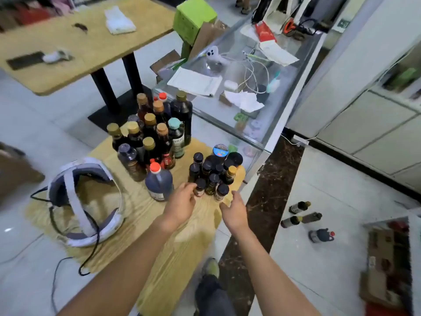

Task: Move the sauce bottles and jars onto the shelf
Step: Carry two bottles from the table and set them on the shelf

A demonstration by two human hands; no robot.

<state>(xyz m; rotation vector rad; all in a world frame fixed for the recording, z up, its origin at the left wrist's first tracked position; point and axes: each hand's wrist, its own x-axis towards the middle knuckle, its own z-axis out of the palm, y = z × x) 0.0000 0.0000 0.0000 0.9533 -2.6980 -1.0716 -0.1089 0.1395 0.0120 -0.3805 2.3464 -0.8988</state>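
Both hands reach in over the low light-wood table (145, 215) toward the near cluster of small dark glass bottles w/ black caps (211, 174). The cluster sits packed tight at the table's right end, probably so it can be cleared in batches.

Left hand (180, 202): fingers loosely curled, tips touching or just beside the front-left small dark bottle with black cap and red-brown label (200, 187). No closed grip visible; blur makes contact hard to call.

Right hand (235, 212): fingers spread and relaxed, holding nothing, just beside the front-right small dark bottle with black cap and pale label (221, 192), which lies just left of and beyond the fingertips.

So the nearest two bottles sit between the hands; looks like a two-handed pickup, one bottle each.

The rest is untouched: tall dark sauce bottles w/ gold and cork-coloured caps (150, 133) grouped at the far end, big dark jug w/ red cap (158, 181) in front of them. A few dark bottles (300, 215) lie on the floor to the right. Shelf not clearly identifiable. White-grey headset w/ black cable (84, 201) rests on the table's left side.
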